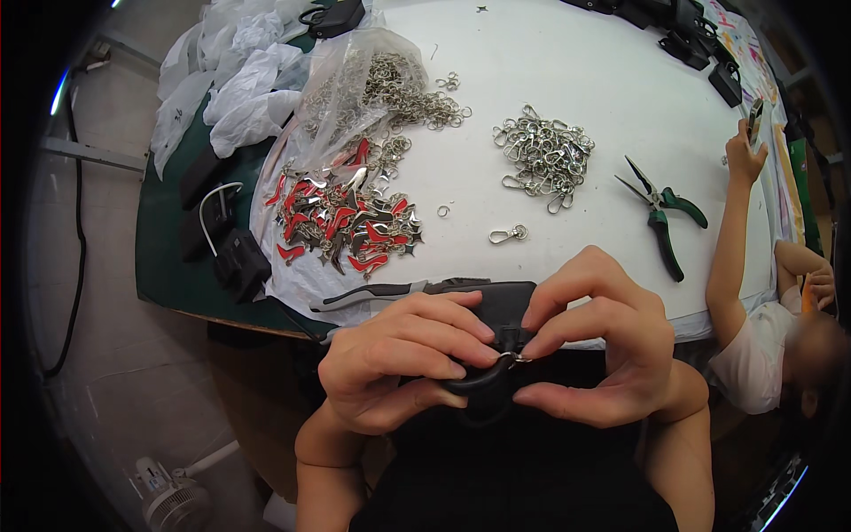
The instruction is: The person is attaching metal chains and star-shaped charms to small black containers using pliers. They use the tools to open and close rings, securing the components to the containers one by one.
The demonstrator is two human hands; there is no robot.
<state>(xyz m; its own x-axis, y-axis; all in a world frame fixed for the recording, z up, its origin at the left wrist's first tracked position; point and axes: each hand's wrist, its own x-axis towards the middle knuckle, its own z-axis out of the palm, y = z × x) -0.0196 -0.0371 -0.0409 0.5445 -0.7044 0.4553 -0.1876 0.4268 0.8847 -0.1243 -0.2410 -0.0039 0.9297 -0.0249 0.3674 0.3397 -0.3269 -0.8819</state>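
left hand (403, 355) pinching one black rounded piece (479, 383); right hand (612, 337) at one small metal ring (511, 356) between hands, grip unclear. one loose clasp (507, 235), one clasp heap (545, 157), one green-handled pliers (656, 200).

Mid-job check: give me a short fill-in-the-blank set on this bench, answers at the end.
1. The pliers lie to the ____ of the clasp pile in the picture.
2. Just ____ clasp lies apart from that pile.
3. Besides black and silver, the shoe-shaped charms show the colour ____.
4. The small metal piece between the left hand and the right hand is coloured ____.

Missing words: right; one; red; silver.
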